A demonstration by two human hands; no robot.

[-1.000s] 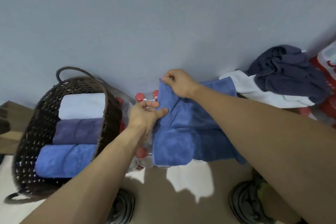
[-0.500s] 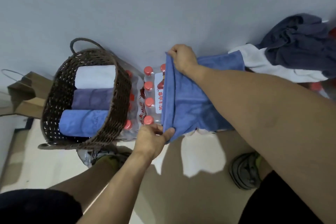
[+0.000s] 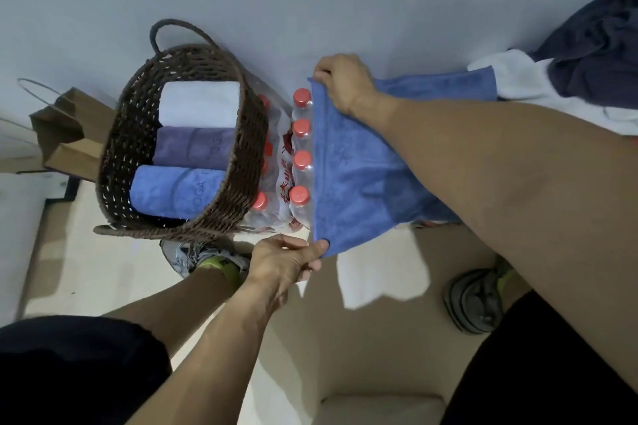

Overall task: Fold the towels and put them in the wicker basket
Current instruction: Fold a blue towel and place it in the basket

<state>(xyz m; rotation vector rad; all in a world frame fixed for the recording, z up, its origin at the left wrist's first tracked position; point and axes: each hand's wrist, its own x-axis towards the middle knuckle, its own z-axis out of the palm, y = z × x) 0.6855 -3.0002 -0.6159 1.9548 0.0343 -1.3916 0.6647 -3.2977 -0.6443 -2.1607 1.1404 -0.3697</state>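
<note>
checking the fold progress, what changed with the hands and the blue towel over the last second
The left hand moved from the blue towel's upper edge down to its near corner, which it now pinches, pulling that edge straight. The right hand kept pinching the far corner. The three rolled towels in the wicker basket stayed as they were.

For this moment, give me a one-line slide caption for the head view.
Both hands stretch a blue towel by its left corners beside a wicker basket holding three rolled towels.
</note>
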